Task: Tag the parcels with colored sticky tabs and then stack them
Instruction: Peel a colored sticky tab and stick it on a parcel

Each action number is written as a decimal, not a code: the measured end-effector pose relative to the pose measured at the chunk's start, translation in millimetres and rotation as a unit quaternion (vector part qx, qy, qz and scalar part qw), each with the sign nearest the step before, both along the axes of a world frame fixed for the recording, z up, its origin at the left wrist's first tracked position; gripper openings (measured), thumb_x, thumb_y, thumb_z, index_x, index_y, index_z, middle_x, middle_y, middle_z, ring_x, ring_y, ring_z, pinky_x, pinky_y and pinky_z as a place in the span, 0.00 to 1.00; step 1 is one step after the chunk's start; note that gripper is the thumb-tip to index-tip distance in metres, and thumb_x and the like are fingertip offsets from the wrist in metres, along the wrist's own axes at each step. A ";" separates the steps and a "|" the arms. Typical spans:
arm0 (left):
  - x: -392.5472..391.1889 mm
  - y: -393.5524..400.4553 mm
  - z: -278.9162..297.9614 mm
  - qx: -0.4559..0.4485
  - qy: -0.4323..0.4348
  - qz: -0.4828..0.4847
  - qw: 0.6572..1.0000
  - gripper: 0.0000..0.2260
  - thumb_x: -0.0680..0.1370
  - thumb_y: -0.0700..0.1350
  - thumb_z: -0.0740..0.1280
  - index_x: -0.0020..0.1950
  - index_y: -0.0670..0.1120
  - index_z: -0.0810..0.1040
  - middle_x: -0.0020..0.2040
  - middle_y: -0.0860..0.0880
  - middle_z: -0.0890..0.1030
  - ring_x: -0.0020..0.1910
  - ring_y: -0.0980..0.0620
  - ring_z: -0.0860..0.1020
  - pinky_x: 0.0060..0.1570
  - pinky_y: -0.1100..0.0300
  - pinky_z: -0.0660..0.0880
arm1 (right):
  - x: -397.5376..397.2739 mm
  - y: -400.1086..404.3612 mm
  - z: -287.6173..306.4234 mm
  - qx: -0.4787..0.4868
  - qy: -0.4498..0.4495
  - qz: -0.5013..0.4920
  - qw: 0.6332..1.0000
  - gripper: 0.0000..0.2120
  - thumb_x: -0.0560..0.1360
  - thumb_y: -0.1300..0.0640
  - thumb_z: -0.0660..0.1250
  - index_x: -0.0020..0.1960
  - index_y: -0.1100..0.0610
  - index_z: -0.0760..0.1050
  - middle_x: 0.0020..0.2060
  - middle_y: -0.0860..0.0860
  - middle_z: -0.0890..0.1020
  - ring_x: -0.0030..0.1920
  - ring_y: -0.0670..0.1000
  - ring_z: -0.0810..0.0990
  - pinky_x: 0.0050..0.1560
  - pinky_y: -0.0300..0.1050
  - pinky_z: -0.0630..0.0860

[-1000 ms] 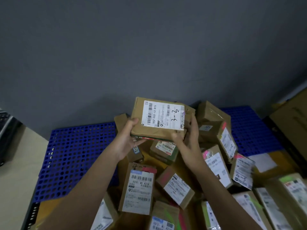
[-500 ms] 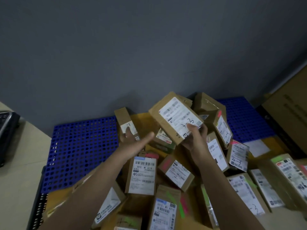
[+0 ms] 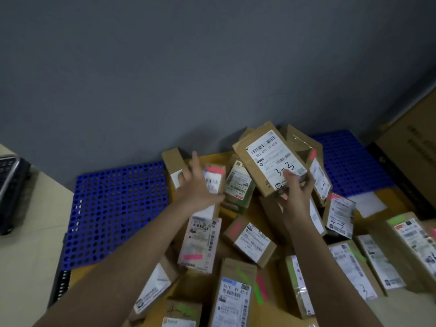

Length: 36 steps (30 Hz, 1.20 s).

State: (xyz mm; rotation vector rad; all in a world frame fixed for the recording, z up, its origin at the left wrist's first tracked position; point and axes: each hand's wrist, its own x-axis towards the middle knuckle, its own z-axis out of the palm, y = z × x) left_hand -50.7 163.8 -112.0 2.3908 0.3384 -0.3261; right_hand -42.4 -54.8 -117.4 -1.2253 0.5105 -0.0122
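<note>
My right hand (image 3: 296, 194) grips the near end of a brown parcel (image 3: 266, 159) with a white label marked "3-3", tilted up above the heap near the wall. My left hand (image 3: 197, 187) is open with fingers spread, hovering over a small parcel with a pink tab (image 3: 213, 178). Below lie several labelled cardboard parcels, some with pink or green tabs, such as one marked "4-3" (image 3: 339, 215) and one with a pink tab low on its label (image 3: 200, 246). A green-tabbed parcel (image 3: 233, 293) lies nearest me.
The heap rests on yellow sheets over a blue perforated pallet (image 3: 113, 208) against a grey wall. A dark device (image 3: 11, 190) sits on the beige surface at left. A large cardboard box (image 3: 415, 156) stands at the right edge.
My left hand let go of the "3-3" parcel and moved left over the heap. My right hand alone turned the parcel and carried it to the right.
</note>
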 end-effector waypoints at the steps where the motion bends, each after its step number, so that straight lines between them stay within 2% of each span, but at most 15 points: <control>1: 17.7 3.5 3.8 -0.005 -0.023 0.005 1.000 0.60 0.65 0.51 0.78 0.74 0.52 0.28 0.77 0.43 0.46 0.74 0.41 0.49 0.68 0.43 0.61 | 5.0 -1.7 -1.8 -0.009 -0.006 -0.007 1.000 0.33 0.76 0.56 0.68 0.74 0.43 0.56 0.62 0.53 0.76 0.56 0.51 0.79 0.48 0.48 0.80; 4: 69.7 9.3 2.2 -0.006 -0.072 0.024 0.997 0.57 0.67 0.50 0.77 0.76 0.52 0.32 0.77 0.45 0.47 0.74 0.38 0.52 0.68 0.41 0.62 | 20.5 -1.4 -5.5 -0.018 -0.017 -0.034 0.999 0.35 0.71 0.51 0.72 0.72 0.42 0.57 0.65 0.52 0.74 0.61 0.53 0.77 0.59 0.57 0.77; 7: 110.1 5.9 -15.8 0.015 -0.065 0.043 0.997 0.54 0.69 0.50 0.76 0.77 0.51 0.35 0.76 0.44 0.50 0.73 0.37 0.54 0.65 0.42 0.63 | 38.2 4.0 -8.8 -0.014 -0.016 -0.063 0.998 0.38 0.68 0.48 0.73 0.72 0.41 0.58 0.65 0.52 0.73 0.62 0.54 0.76 0.61 0.60 0.75; 10: 133.2 -4.7 -37.5 0.038 -0.038 0.055 0.997 0.55 0.67 0.51 0.77 0.77 0.50 0.37 0.75 0.43 0.51 0.71 0.39 0.54 0.63 0.43 0.65 | 53.7 7.7 -18.1 -0.012 -0.014 -0.079 0.997 0.39 0.69 0.49 0.75 0.73 0.39 0.56 0.65 0.50 0.72 0.63 0.54 0.75 0.60 0.57 0.76; 14: 137.8 -15.1 -63.0 0.048 -0.019 0.048 0.997 0.58 0.66 0.52 0.78 0.76 0.54 0.33 0.75 0.42 0.50 0.72 0.38 0.54 0.65 0.43 0.64 | 61.6 13.9 -23.0 -0.007 0.006 -0.048 0.999 0.28 0.74 0.55 0.71 0.66 0.38 0.60 0.55 0.44 0.74 0.53 0.45 0.77 0.49 0.44 0.79; 17: 131.2 -15.3 -77.8 0.056 -0.021 0.017 0.998 0.60 0.64 0.54 0.79 0.76 0.54 0.32 0.76 0.42 0.51 0.72 0.36 0.56 0.66 0.39 0.64 | 58.5 17.0 -27.6 -0.020 0.018 -0.023 0.999 0.33 0.74 0.54 0.71 0.72 0.44 0.57 0.56 0.47 0.76 0.54 0.47 0.79 0.54 0.49 0.79; 19: 128.6 -10.5 -82.2 0.027 -0.022 0.035 0.999 0.60 0.64 0.53 0.79 0.76 0.53 0.33 0.76 0.42 0.51 0.74 0.36 0.53 0.69 0.39 0.60 | 54.0 20.1 -30.3 -0.016 0.029 -0.012 0.999 0.33 0.73 0.53 0.72 0.71 0.43 0.58 0.56 0.48 0.77 0.54 0.48 0.80 0.57 0.52 0.78; 22: 122.9 -6.5 -80.5 0.005 -0.016 0.049 0.999 0.57 0.67 0.51 0.77 0.77 0.52 0.34 0.77 0.41 0.48 0.75 0.37 0.49 0.72 0.38 0.55 | 43.1 25.2 -31.9 -0.024 0.043 -0.006 0.999 0.31 0.72 0.52 0.73 0.68 0.43 0.59 0.57 0.49 0.77 0.53 0.48 0.81 0.55 0.49 0.79; 24: 112.6 -8.4 -66.5 -0.032 -0.035 0.051 0.998 0.44 0.75 0.49 0.70 0.78 0.51 0.40 0.77 0.41 0.51 0.75 0.39 0.52 0.71 0.43 0.57 | 33.0 31.0 -31.8 -0.040 0.048 -0.001 0.998 0.32 0.72 0.50 0.73 0.70 0.46 0.59 0.58 0.49 0.77 0.53 0.47 0.80 0.50 0.44 0.79; 26: 95.2 -10.3 -48.6 -0.116 -0.046 0.065 0.990 0.21 0.82 0.51 0.58 0.73 0.50 0.59 0.69 0.43 0.68 0.70 0.43 0.65 0.65 0.52 0.67 | 20.3 35.9 -32.8 -0.044 0.056 0.007 0.997 0.34 0.72 0.48 0.72 0.71 0.48 0.58 0.58 0.48 0.76 0.53 0.45 0.78 0.46 0.40 0.77; 27: 84.6 -11.8 -39.5 -0.178 -0.026 0.074 0.981 0.16 0.82 0.55 0.52 0.66 0.51 0.68 0.62 0.46 0.75 0.64 0.45 0.72 0.60 0.54 0.72 | 13.8 38.4 -33.6 -0.040 0.061 0.011 0.997 0.34 0.72 0.47 0.72 0.71 0.49 0.58 0.58 0.48 0.76 0.53 0.45 0.78 0.47 0.40 0.77; 28: 74.1 -12.8 -32.2 -0.236 0.001 0.072 0.969 0.20 0.81 0.62 0.49 0.62 0.52 0.71 0.59 0.49 0.77 0.60 0.47 0.75 0.59 0.52 0.73 | 8.4 39.9 -35.0 -0.033 0.068 0.017 0.997 0.35 0.71 0.46 0.73 0.71 0.49 0.58 0.58 0.49 0.76 0.55 0.47 0.79 0.50 0.43 0.78; 31: 34.6 -13.0 -21.1 -0.345 0.085 0.041 0.934 0.31 0.71 0.75 0.53 0.70 0.62 0.65 0.65 0.56 0.74 0.63 0.51 0.73 0.63 0.45 0.71 | -12.5 42.5 -36.5 -0.008 0.095 0.073 0.993 0.43 0.65 0.43 0.76 0.72 0.50 0.56 0.62 0.52 0.76 0.59 0.53 0.79 0.60 0.53 0.77; 33: 11.6 -11.9 -19.4 -0.346 0.089 0.036 0.933 0.31 0.71 0.70 0.62 0.72 0.64 0.59 0.66 0.57 0.74 0.64 0.52 0.73 0.64 0.46 0.71 | -29.9 41.5 -34.7 -0.021 0.108 0.141 0.984 0.36 0.69 0.45 0.73 0.69 0.52 0.57 0.62 0.53 0.75 0.59 0.52 0.79 0.60 0.52 0.77; 36: -21.5 -9.4 -16.8 -0.323 0.064 0.042 0.943 0.27 0.79 0.55 0.62 0.75 0.58 0.56 0.65 0.57 0.72 0.59 0.56 0.72 0.58 0.59 0.70 | -60.4 37.2 -36.3 -0.057 0.148 0.190 0.969 0.27 0.74 0.41 0.66 0.66 0.54 0.62 0.60 0.52 0.76 0.59 0.51 0.78 0.62 0.52 0.74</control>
